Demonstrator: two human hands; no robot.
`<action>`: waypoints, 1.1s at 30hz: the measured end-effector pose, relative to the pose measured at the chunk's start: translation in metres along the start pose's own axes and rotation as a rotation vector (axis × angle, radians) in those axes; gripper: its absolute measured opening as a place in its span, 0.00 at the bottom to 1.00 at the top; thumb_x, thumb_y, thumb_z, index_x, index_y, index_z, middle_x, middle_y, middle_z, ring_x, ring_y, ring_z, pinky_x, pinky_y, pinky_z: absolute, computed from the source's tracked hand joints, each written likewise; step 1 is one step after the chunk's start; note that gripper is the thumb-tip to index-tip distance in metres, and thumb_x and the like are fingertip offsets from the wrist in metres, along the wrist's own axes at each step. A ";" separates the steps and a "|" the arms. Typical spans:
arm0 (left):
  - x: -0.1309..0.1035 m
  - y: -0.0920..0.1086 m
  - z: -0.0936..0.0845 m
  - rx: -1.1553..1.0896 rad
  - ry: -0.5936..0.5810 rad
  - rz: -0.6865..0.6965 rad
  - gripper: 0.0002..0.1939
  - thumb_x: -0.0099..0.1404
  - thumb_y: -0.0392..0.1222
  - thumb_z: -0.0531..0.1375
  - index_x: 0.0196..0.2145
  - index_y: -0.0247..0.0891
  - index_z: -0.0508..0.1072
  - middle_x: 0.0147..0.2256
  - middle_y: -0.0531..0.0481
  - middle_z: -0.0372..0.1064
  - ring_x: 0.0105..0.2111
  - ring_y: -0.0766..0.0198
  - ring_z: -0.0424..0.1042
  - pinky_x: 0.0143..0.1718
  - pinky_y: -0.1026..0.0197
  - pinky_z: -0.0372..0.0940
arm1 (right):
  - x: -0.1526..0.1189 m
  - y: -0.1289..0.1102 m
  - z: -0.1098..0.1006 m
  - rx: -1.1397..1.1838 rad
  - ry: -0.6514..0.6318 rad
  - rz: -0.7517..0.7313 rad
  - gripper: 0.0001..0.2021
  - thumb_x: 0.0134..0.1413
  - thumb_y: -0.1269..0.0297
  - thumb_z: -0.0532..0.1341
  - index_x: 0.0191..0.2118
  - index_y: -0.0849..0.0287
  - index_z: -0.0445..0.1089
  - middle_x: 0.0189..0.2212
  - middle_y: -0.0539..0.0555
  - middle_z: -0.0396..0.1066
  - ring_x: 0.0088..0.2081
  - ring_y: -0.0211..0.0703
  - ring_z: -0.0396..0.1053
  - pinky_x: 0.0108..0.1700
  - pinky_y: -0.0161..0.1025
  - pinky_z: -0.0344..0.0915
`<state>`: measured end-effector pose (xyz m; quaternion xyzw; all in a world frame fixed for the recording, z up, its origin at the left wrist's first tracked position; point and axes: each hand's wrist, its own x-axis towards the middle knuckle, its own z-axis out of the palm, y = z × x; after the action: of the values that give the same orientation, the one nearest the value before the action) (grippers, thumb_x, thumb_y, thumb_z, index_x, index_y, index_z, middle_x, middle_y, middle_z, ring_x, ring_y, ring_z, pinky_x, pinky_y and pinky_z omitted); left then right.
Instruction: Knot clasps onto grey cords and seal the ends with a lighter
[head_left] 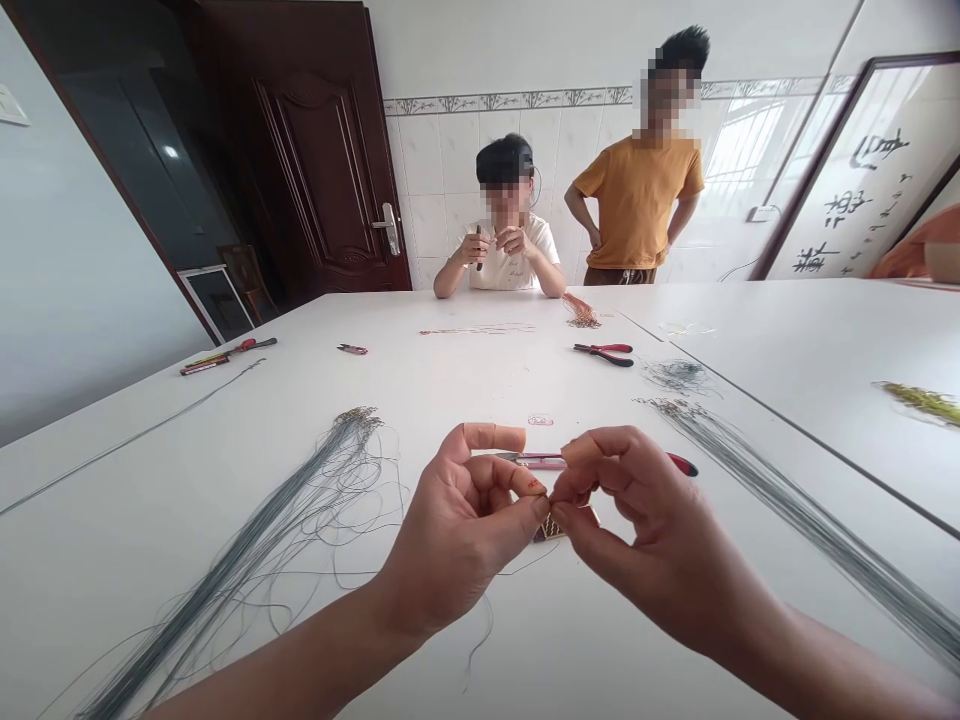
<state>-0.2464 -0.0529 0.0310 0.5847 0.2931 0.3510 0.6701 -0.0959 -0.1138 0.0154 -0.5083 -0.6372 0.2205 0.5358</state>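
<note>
My left hand (469, 535) and my right hand (637, 510) meet over the middle of the table, thumbs and forefingers pinched tip to tip. Between them is the end of a thin grey-green cord, mostly hidden by the fingertips; a loose strand (489, 632) hangs or lies below my left hand. Tan tape wraps a finger on each hand. Just behind the fingertips lies a small dark piece with a gold zigzag pattern (551, 527), partly covered. Beyond the hands, thread snips (536, 461) and a red handle (682, 465) show in part.
Bundles of grey-green cords lie to the left (247, 545) and right (795, 500). Red-and-black pliers (606, 353), small snips (352, 349) and orange cords (581, 312) are farther back. One person (510, 245) sits opposite, hands raised; another (641, 200) stands behind.
</note>
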 end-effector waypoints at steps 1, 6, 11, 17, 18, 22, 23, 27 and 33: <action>0.000 0.001 0.000 0.024 -0.005 -0.005 0.18 0.57 0.37 0.64 0.43 0.42 0.61 0.27 0.59 0.67 0.21 0.78 0.58 0.22 0.73 0.56 | -0.001 -0.002 -0.002 -0.084 -0.011 -0.036 0.15 0.53 0.74 0.56 0.43 0.49 0.57 0.30 0.47 0.67 0.33 0.37 0.67 0.24 0.28 0.64; -0.003 0.005 0.002 0.091 -0.032 -0.031 0.18 0.58 0.37 0.62 0.43 0.43 0.58 0.26 0.59 0.65 0.20 0.77 0.55 0.22 0.71 0.56 | -0.002 -0.010 -0.012 -0.245 -0.105 -0.051 0.16 0.54 0.74 0.56 0.44 0.47 0.55 0.28 0.45 0.70 0.29 0.36 0.67 0.20 0.27 0.59; -0.005 0.006 0.002 0.092 -0.073 -0.053 0.18 0.59 0.37 0.61 0.44 0.44 0.59 0.27 0.59 0.65 0.21 0.77 0.55 0.22 0.70 0.54 | 0.003 -0.011 -0.017 -0.053 -0.081 0.078 0.11 0.56 0.69 0.56 0.42 0.49 0.55 0.27 0.44 0.69 0.29 0.36 0.68 0.28 0.33 0.65; -0.006 0.007 0.002 0.036 -0.054 -0.070 0.22 0.58 0.36 0.62 0.47 0.44 0.58 0.26 0.58 0.66 0.22 0.76 0.57 0.24 0.70 0.54 | 0.000 -0.012 -0.017 -0.137 0.013 -0.055 0.16 0.53 0.74 0.56 0.45 0.47 0.58 0.32 0.47 0.68 0.37 0.38 0.69 0.37 0.36 0.69; -0.006 0.008 0.002 0.022 -0.048 -0.070 0.22 0.58 0.36 0.63 0.47 0.44 0.58 0.26 0.59 0.65 0.23 0.76 0.57 0.25 0.71 0.55 | -0.001 -0.012 -0.017 -0.157 0.000 -0.074 0.17 0.53 0.75 0.56 0.45 0.46 0.58 0.33 0.47 0.67 0.37 0.38 0.69 0.36 0.34 0.69; -0.006 0.009 0.002 -0.017 -0.028 -0.074 0.23 0.58 0.36 0.63 0.47 0.43 0.58 0.25 0.59 0.65 0.23 0.77 0.58 0.27 0.71 0.57 | -0.003 -0.013 -0.014 -0.172 -0.049 -0.098 0.17 0.53 0.75 0.56 0.45 0.46 0.56 0.33 0.49 0.67 0.37 0.38 0.70 0.27 0.30 0.67; -0.006 0.009 0.002 -0.020 -0.029 -0.077 0.23 0.57 0.36 0.63 0.47 0.43 0.58 0.25 0.59 0.65 0.23 0.77 0.58 0.27 0.71 0.57 | -0.003 -0.013 -0.013 -0.173 -0.055 -0.092 0.17 0.53 0.74 0.56 0.45 0.47 0.56 0.33 0.49 0.67 0.36 0.39 0.70 0.25 0.29 0.67; -0.005 0.009 0.002 0.000 -0.036 -0.087 0.23 0.57 0.37 0.63 0.47 0.43 0.58 0.26 0.59 0.65 0.23 0.76 0.58 0.27 0.70 0.57 | -0.003 -0.012 -0.009 -0.237 -0.039 -0.078 0.15 0.51 0.75 0.56 0.42 0.49 0.56 0.31 0.49 0.66 0.33 0.40 0.69 0.17 0.29 0.60; -0.006 0.009 0.006 0.064 -0.059 -0.106 0.21 0.58 0.37 0.63 0.46 0.43 0.58 0.27 0.58 0.64 0.22 0.76 0.57 0.24 0.69 0.55 | -0.005 -0.009 -0.003 -0.323 -0.043 -0.097 0.15 0.47 0.77 0.54 0.38 0.51 0.54 0.29 0.47 0.65 0.29 0.38 0.64 0.16 0.30 0.52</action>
<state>-0.2460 -0.0609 0.0404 0.5995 0.3149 0.2880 0.6772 -0.0973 -0.1226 0.0217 -0.5519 -0.6992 0.0998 0.4434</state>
